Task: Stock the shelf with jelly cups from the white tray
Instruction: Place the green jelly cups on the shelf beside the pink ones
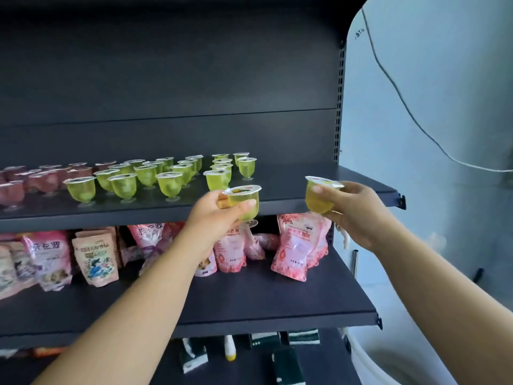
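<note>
My left hand (219, 211) grips a yellow-green jelly cup (244, 200) upright, just in front of the upper shelf's front edge (138, 218). My right hand (358, 209) grips a second yellow jelly cup (317, 198), tilted to the left, over the right part of that shelf. Several green jelly cups (169, 184) stand in rows on the shelf, with pink ones (16, 187) at the far left. The white tray's corner (369, 359) shows at the bottom right.
Bare shelf surface (305, 176) lies to the right of the green cups. The lower shelf (249, 298) holds pink and beige snack bags (294, 245). Below it are dark green packs (277, 354). A pale wall with a hanging cable (410, 112) is on the right.
</note>
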A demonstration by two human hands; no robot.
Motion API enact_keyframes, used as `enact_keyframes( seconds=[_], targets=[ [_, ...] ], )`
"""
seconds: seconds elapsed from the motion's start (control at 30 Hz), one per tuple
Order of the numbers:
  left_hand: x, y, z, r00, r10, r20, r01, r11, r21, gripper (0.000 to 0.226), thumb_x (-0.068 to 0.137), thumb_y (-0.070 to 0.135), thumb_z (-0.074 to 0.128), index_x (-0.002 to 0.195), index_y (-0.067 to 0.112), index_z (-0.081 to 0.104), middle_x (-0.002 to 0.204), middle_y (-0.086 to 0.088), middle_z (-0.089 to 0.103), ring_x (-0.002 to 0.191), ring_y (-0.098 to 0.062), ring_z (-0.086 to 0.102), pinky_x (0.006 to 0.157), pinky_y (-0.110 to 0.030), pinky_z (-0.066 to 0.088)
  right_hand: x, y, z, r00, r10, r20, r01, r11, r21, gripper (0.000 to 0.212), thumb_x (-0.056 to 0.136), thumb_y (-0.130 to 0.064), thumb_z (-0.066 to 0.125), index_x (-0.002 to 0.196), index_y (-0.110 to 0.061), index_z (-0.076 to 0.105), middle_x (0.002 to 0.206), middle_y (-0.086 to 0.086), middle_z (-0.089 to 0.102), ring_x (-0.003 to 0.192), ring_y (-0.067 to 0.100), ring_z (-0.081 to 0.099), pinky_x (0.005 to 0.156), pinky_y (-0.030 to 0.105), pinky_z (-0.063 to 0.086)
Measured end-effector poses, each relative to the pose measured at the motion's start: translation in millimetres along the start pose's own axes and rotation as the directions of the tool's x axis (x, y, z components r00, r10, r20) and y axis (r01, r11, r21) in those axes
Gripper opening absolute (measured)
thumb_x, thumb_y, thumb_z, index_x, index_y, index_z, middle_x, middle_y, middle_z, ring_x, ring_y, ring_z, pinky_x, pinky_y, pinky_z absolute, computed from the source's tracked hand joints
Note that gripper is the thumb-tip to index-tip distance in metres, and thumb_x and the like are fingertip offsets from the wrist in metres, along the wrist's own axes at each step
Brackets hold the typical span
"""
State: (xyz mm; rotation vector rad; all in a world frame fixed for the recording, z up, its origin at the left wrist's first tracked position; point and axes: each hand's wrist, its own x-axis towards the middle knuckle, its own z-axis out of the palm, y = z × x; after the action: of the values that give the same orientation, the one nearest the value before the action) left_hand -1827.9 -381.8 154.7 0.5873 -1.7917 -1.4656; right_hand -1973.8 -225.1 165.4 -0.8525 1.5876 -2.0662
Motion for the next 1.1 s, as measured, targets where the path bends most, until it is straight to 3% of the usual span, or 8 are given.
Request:
enact_keyframes(
  seconds=[0.07,0.17,0.27,0.47,0.57,0.73,0.9,1.1],
  targets=[
    [6,-2,10,0.999,-0.016,-0.046,0.018,0.999,0.034,0.076,0.056,0.041,0.083,0.119,0.010,0.054,0.110,-0.005,0.065,0.103,-0.021,0.064,0.092,-0.041,0.051,21,0,-9,0.999,0.005,0.039,-0.005,1.000,-0.012,0.011,0.082,-0.010,0.067,0.086,-0.010,0.057,0.091,0.005,0.065,0.081,0.017,0.064,0.078,0.026,0.056],
    [15,-8,13,0.995,-0.006,-0.102,0.017,0.995,0.098,0.038,0.064,0.035,0.081,0.093,0.024,0.059,0.103,-0.001,0.066,0.101,-0.021,0.064,0.094,-0.044,0.049,49,4,-7,0.994,0.021,0.103,-0.017,0.999,-0.045,0.014,0.082,-0.010,0.067,0.089,-0.008,0.056,0.093,0.007,0.063,0.089,0.023,0.062,0.089,0.040,0.052],
    [24,-9,9,0.988,-0.004,-0.156,0.025,0.990,0.137,0.036,0.063,0.036,0.080,0.090,0.026,0.059,0.102,0.000,0.067,0.100,-0.019,0.064,0.093,-0.044,0.050,80,10,6,0.986,0.025,0.166,-0.016,0.998,-0.056,0.019,0.082,-0.010,0.068,0.095,-0.002,0.056,0.090,0.010,0.061,0.084,0.024,0.059,0.091,0.050,0.050],
    [48,-13,-4,0.978,0.027,-0.208,0.005,0.988,0.151,0.028,0.070,0.028,0.078,0.087,0.033,0.057,0.103,0.008,0.065,0.103,-0.015,0.061,0.095,-0.043,0.048,147,30,42,0.967,0.059,0.247,-0.023,0.989,-0.148,0.028,0.077,-0.015,0.074,0.098,-0.004,0.059,0.094,0.010,0.064,0.086,0.023,0.063,0.080,0.043,0.056],
    [60,-15,-6,0.981,0.041,-0.190,-0.009,0.986,0.166,0.029,0.071,0.024,0.078,0.092,0.033,0.059,0.107,0.009,0.066,0.105,-0.014,0.061,0.095,-0.042,0.049,174,44,59,0.960,0.098,0.261,-0.045,0.978,-0.202,0.035,0.071,-0.020,0.079,0.097,-0.003,0.062,0.100,0.016,0.069,0.094,0.030,0.066,0.087,0.050,0.053],
    [75,-16,1,0.982,0.072,-0.176,-0.030,0.973,0.227,0.031,0.073,0.020,0.075,0.092,0.035,0.057,0.100,0.016,0.064,0.101,-0.008,0.062,0.095,-0.039,0.050,204,53,80,0.916,0.133,0.379,-0.032,0.965,-0.260,0.020,0.074,-0.019,0.077,0.082,-0.014,0.059,0.100,0.013,0.068,0.105,0.032,0.062,0.095,0.048,0.049],
    [81,-20,10,0.975,0.061,-0.213,0.002,0.959,0.283,0.051,0.070,0.027,0.077,0.117,0.024,0.057,0.110,0.011,0.064,0.106,-0.010,0.060,0.095,-0.040,0.049,224,53,82,0.848,0.176,0.499,-0.037,0.961,-0.275,0.013,0.081,-0.014,0.069,0.081,-0.016,0.056,0.084,0.000,0.063,0.093,0.017,0.061,0.097,0.034,0.048],
    [87,-13,44,0.950,0.072,-0.305,0.032,0.946,0.323,0.030,0.075,0.025,0.074,0.098,0.033,0.058,0.106,0.012,0.065,0.100,-0.004,0.061,0.090,-0.029,0.051,244,53,74,0.721,0.261,0.642,-0.070,0.949,-0.307,0.010,0.083,-0.014,0.066,0.086,-0.018,0.058,0.091,-0.004,0.065,0.089,0.008,0.060,0.089,0.024,0.047]
  ],
)
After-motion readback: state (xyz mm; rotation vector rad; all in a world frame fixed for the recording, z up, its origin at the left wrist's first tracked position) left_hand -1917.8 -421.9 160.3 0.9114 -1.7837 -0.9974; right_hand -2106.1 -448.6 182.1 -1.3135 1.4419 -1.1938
